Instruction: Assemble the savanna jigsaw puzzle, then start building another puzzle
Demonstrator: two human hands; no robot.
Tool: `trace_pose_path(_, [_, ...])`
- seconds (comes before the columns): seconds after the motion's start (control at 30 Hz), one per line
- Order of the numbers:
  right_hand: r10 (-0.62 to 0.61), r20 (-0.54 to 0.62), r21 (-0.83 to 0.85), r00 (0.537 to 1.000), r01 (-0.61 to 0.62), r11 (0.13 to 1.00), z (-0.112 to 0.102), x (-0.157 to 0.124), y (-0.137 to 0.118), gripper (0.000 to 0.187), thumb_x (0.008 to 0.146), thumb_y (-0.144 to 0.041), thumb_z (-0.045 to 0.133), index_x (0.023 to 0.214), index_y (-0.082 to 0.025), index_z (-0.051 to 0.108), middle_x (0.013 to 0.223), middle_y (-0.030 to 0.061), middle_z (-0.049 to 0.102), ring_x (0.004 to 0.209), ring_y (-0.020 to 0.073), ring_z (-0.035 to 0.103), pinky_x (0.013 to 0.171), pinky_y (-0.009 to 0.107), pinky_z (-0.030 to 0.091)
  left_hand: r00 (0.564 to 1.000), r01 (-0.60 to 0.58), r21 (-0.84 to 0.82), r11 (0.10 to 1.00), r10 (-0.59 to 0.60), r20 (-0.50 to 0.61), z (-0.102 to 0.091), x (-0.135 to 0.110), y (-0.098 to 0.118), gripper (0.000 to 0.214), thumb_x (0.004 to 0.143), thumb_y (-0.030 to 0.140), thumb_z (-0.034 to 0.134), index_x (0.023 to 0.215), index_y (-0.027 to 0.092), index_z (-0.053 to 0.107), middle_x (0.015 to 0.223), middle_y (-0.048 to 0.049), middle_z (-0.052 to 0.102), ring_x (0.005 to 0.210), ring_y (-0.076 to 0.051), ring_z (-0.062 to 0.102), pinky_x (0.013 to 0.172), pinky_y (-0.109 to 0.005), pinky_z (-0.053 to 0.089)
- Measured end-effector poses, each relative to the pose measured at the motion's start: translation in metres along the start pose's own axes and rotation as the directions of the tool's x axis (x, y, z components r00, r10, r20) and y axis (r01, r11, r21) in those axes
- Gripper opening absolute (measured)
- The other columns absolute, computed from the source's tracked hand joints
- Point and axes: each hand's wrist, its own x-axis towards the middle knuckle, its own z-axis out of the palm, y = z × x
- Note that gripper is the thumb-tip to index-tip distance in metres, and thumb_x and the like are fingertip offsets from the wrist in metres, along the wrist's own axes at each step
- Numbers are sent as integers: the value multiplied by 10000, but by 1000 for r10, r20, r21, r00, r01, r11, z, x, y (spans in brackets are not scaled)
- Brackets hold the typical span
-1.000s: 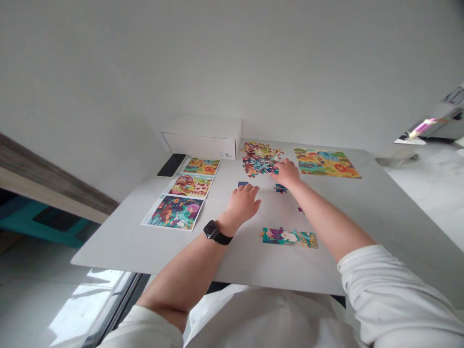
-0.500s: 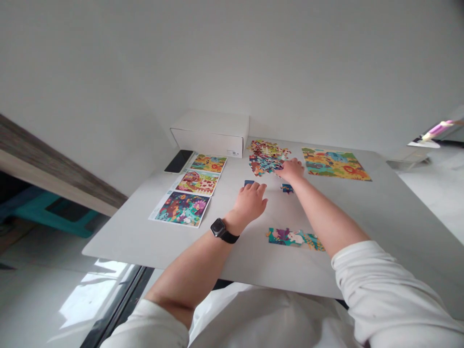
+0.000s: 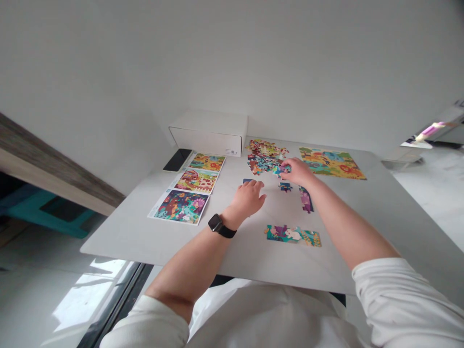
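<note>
My right hand (image 3: 297, 170) pinches a teal and purple jigsaw piece (image 3: 280, 169) at the near edge of a pile of loose jigsaw pieces (image 3: 260, 163). My left hand (image 3: 248, 198), with a watch on its wrist, hovers or rests over the table with its fingers apart and holds nothing. A dark blue piece (image 3: 248, 181) shows partly behind its fingertips. Between the hands lies a small blue piece (image 3: 285, 187). Below my right forearm is a purple and dark joined section (image 3: 306, 199). Closer to me lies a joined strip with a white rabbit (image 3: 293, 235).
On the left lie a sheet with three printed pictures (image 3: 184, 207) and a phone (image 3: 177, 160). A white box (image 3: 208, 135) stands against the wall. A yellow animal puzzle (image 3: 331, 163), assembled, lies at the back right. A second heap, red and yellow (image 3: 266, 147), adjoins the pile.
My right hand has drawn slightly back from the pile, and a teal and purple piece now shows in its fingers. The forearm has swung right, uncovering the purple section and the strip's end.
</note>
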Motion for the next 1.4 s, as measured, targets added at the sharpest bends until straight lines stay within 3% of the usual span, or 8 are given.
trace_pose_path(0.2, [-208, -123, 232, 970, 231, 945, -20, -68, -14, 393, 854, -240, 803, 1244, -253, 760, 1212, 105, 797, 1101, 295, 757, 1066, 467, 586, 996, 27, -383, 923, -56, -64, 2, 11, -5, 219, 1030, 325, 686, 1217, 213, 705, 1108, -84, 807, 994, -233, 748, 926, -363, 577])
trace_pose_path(0.33, [-235, -108, 334, 966, 258, 907, -27, -109, -28, 403, 889, -247, 763, 1290, -284, 746, 1275, 86, 805, 1123, 284, 764, 1076, 459, 597, 994, 36, -627, 778, -94, -60, 7, 16, -4, 232, 1023, 389, 691, 1171, 212, 713, 1035, -57, 798, 892, -174, 725, 820, -290, 555])
trace_pose_path(0.47, [-227, -67, 438, 971, 234, 868, -21, -132, -32, 398, 897, -278, 752, 1294, -294, 752, 1150, 57, 825, 1030, 258, 776, 1022, 432, 621, 999, 34, -755, 654, -7, 39, 10, 16, -1, 262, 990, 429, 722, 1084, 185, 731, 885, -42, 763, 769, -149, 683, 697, -257, 519])
trace_pose_path(0.6, [-172, -68, 547, 983, 181, 817, -6, -137, -27, 416, 913, -328, 731, 1328, -289, 739, 1104, 54, 814, 975, 239, 766, 997, 422, 627, 992, 91, -783, 615, 18, 129, 8, 15, 2, 260, 928, 426, 799, 917, 182, 712, 738, -19, 719, 675, -137, 647, 638, -251, 488])
trace_pose_path(0.77, [-51, -42, 722, 998, 66, 689, 11, -133, -17, 553, 902, -483, 778, 1403, -276, 670, 1058, 39, 780, 913, 212, 744, 922, 395, 635, 982, 154, -817, 555, 7, 190, 7, 15, 2, 295, 878, 427, 862, 900, 183, 699, 760, -33, 761, 680, -135, 675, 661, -255, 540])
trace_pose_path(0.97, [30, 40, 844, 999, -50, 534, 18, -130, -16, 518, 844, -683, 842, 1123, -266, 713, 958, 45, 791, 879, 235, 762, 900, 438, 656, 977, 185, -826, 532, -7, 215, 9, 16, -3, 304, 860, 427, 885, 885, 179, 712, 780, -57, 786, 709, -147, 703, 694, -274, 558])
trace_pose_path(1.27, [93, 16, 844, 996, -63, 533, 17, -129, -17, 522, 791, -714, 865, 1007, -254, 745, 906, 49, 797, 827, 233, 754, 857, 434, 666, 967, 143, -742, 655, 68, 247, 2, 13, 3, 219, 927, 387, 770, 874, 175, 756, 854, -73, 818, 750, -154, 695, 719, -280, 548])
trace_pose_path(1.4, [132, -13, 837, 991, -61, 543, 15, -128, -13, 488, 797, -682, 865, 988, -249, 746, 886, 46, 790, 823, 228, 753, 844, 416, 662, 988, 137, -741, 657, -34, 152, -11, 15, -6, 232, 951, 397, 734, 869, 180, 729, 771, -43, 772, 640, -130, 629, 634, -254, 506])
